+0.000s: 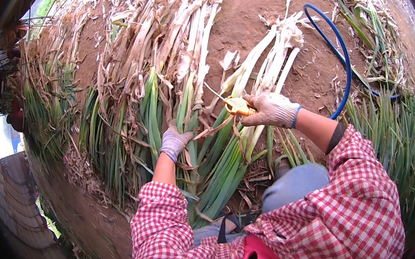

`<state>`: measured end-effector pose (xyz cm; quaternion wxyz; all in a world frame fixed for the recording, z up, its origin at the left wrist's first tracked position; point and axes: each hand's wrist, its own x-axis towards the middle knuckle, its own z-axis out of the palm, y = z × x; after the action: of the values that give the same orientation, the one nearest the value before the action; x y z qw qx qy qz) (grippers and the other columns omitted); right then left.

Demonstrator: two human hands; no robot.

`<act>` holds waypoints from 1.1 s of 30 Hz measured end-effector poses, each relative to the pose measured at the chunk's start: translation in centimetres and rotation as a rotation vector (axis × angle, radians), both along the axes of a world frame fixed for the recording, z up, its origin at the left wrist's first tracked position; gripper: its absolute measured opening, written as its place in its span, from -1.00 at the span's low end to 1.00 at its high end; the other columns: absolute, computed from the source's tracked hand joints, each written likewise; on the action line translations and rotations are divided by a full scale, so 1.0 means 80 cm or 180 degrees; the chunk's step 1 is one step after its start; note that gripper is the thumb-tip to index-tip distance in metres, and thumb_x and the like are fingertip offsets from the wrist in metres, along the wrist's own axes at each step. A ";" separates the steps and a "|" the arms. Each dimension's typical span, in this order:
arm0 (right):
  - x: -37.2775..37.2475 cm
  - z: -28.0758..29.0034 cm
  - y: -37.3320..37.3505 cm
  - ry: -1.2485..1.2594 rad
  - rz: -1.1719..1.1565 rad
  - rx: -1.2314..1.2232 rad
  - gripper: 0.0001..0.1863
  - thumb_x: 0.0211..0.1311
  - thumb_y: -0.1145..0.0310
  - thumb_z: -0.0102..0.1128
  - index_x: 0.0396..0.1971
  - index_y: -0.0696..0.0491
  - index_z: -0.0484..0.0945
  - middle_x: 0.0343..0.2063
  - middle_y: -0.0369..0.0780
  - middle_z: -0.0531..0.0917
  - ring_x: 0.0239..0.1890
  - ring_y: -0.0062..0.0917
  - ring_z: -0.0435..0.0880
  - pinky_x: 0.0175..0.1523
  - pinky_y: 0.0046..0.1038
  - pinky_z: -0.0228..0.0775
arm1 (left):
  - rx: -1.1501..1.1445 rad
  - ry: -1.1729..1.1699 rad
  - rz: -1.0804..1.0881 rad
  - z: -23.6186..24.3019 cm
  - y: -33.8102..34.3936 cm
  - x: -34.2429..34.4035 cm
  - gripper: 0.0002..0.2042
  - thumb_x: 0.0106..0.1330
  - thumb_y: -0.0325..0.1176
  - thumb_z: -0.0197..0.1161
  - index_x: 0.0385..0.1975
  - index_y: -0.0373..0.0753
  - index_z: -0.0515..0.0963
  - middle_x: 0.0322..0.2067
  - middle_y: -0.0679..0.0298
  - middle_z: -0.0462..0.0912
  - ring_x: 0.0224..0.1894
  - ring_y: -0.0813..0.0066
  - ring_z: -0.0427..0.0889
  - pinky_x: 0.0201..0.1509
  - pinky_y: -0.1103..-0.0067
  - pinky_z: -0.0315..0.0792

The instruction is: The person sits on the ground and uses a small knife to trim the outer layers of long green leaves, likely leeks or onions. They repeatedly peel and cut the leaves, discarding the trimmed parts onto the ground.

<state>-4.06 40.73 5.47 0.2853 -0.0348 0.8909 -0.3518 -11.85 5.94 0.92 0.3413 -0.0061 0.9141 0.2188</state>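
Long green onions [153, 107] with green leaves and dry, papery husks lie in a thick row on the soil in front of me. My left hand [175, 141], in a pale knit glove, is closed on leaves of this row; its fingertips are partly buried among them. In my gloved right hand [271, 110] is a yellow air blow gun [238, 106], its thin nozzle pointing up and left. Beneath it lies a looser bunch of peeled green onions [257, 72], white stalks pointing away and leaves toward my knees.
A blue hose [346, 61] loops over the ground at the right and passes behind my right forearm. More green onions [392, 126] lie at the far right. Brown soil [250, 5] shows between the rows. Dark corrugated sheeting [17, 202] is at the left edge.
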 end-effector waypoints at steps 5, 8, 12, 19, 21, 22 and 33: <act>0.051 0.050 -0.018 -0.0539 0.0247 -0.0175 -0.23 0.03 -0.27 0.18 0.08 0.06 0.49 -0.36 0.04 0.68 -0.24 -0.09 0.70 -0.09 -0.17 0.50 | 0.1995 -0.1299 0.1442 0.018 -0.028 0.074 -0.14 0.00 -0.40 0.55 0.32 -0.46 0.21 -0.01 0.12 0.60 -0.05 0.36 0.59 0.06 0.48 0.49; 0.076 0.061 -0.028 -0.0709 0.0571 -0.0034 -0.28 0.03 -0.24 0.19 0.05 0.03 0.51 -0.35 0.06 0.68 -0.21 -0.08 0.70 -0.09 -0.16 0.50 | 0.2039 -0.1574 0.1664 0.010 -0.046 0.072 -0.13 0.01 -0.45 0.54 0.31 -0.49 0.16 -0.07 0.12 0.63 -0.10 0.38 0.64 0.06 0.49 0.51; 0.085 0.068 -0.035 -0.0770 0.0372 -0.0081 -0.28 0.04 -0.26 0.18 0.02 0.04 0.52 -0.33 0.07 0.68 -0.21 -0.07 0.69 -0.08 -0.18 0.50 | 0.1817 -0.1528 0.1551 0.005 -0.047 0.074 -0.22 0.02 -0.41 0.54 0.26 -0.41 0.28 -0.09 0.16 0.64 -0.11 0.38 0.65 0.03 0.47 0.55; 0.032 0.036 -0.014 -0.0511 -0.0128 -0.0059 -0.29 0.05 -0.26 0.17 0.09 -0.05 0.52 -0.29 -0.02 0.71 -0.19 -0.18 0.71 -0.04 -0.23 0.51 | 0.1829 -0.1545 0.1681 -0.009 -0.046 0.080 -0.41 0.17 -0.49 0.39 0.24 -0.27 0.36 -0.12 0.18 0.66 -0.17 0.31 0.69 -0.03 0.36 0.62; 0.007 0.014 -0.009 -0.0425 -0.0241 0.0044 -0.25 0.05 -0.26 0.19 0.12 -0.02 0.51 -0.28 -0.02 0.71 -0.16 -0.22 0.71 -0.02 -0.22 0.49 | 0.1694 -0.1457 0.1670 -0.015 -0.054 0.081 -0.41 0.17 -0.49 0.39 0.24 -0.27 0.36 -0.11 0.19 0.65 -0.18 0.30 0.69 -0.03 0.36 0.62; -0.003 0.007 -0.002 -0.0476 -0.0372 -0.0059 -0.26 0.04 -0.25 0.21 0.10 0.00 0.53 -0.28 -0.02 0.71 -0.18 -0.24 0.71 -0.02 -0.24 0.49 | 0.1678 -0.1457 0.1727 -0.021 -0.056 0.082 -0.40 0.17 -0.48 0.40 0.24 -0.26 0.36 -0.11 0.19 0.65 -0.17 0.32 0.68 -0.03 0.37 0.61; -0.048 -0.005 0.013 -0.0645 -0.0783 -0.0053 -0.41 0.11 -0.14 0.28 -0.04 0.03 0.59 -0.40 -0.24 0.69 -0.35 -0.53 0.65 -0.21 -0.43 0.49 | 0.1975 -0.1821 0.1809 0.030 -0.034 0.094 -0.42 0.14 -0.40 0.43 0.21 -0.23 0.41 -0.09 0.25 0.65 -0.10 0.37 0.65 0.05 0.40 0.56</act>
<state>-7.89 41.74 5.07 0.3282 0.1079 0.8521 -0.3931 -4.30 3.20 3.30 0.4907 -0.2125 0.6382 0.5539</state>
